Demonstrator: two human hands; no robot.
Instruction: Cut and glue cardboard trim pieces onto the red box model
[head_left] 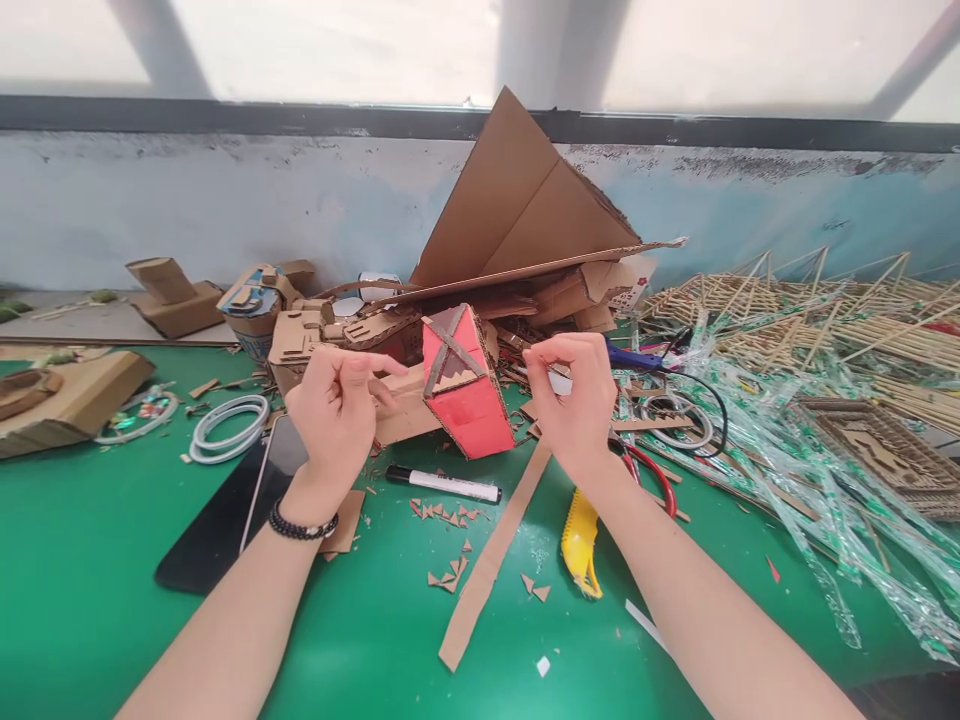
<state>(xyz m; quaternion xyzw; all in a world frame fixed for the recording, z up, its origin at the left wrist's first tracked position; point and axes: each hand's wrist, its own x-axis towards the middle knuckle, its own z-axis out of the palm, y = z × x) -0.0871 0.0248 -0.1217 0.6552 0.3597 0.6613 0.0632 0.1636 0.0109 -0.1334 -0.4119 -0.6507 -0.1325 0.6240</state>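
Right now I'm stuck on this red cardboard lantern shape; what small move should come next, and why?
Probably bring the left hand onto the red cardboard piece to steady it. It sits tilted between both hands, and neither clearly grips it; the right hand seems to pinch something small and pale beside it.

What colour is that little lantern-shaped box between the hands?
Red box with brown cardboard strips, seen in the head view.

Bare green table lies open at the near left and between the 2 forearms, crossed only by a cardboard strip and a marker. Behind the red cardboard model, a cardboard heap blocks the way. Plastic wrappers and bamboo frames crowd the right side.
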